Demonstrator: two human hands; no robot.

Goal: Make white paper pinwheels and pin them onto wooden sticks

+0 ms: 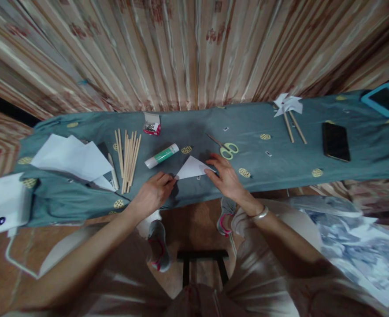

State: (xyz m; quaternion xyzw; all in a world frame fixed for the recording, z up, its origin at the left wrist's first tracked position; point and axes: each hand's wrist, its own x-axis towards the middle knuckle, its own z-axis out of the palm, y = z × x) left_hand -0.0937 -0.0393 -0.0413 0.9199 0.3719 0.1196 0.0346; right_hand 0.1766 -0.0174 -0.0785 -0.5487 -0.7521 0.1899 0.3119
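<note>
A white paper folded into a triangle (193, 168) lies on the green cloth in front of me. My left hand (154, 192) pinches its left corner between thumb and finger. At the right corner, the thumb and fingers of my right hand (225, 175) are spread, with the thumb touching the paper. A glue stick (162, 156) with a green label lies behind my left hand. Scissors (226, 149) with pale green handles rest just beyond my right hand, partly opened.
On the left are wooden sticks (130, 160), white paper sheets (70, 156), a box of pins (152, 127) and a white device (8, 202). Paper pinwheels (287, 105) on sticks, a black phone (336, 141) and a blue-framed device (386, 99) lie right. Curtains hang behind the table.
</note>
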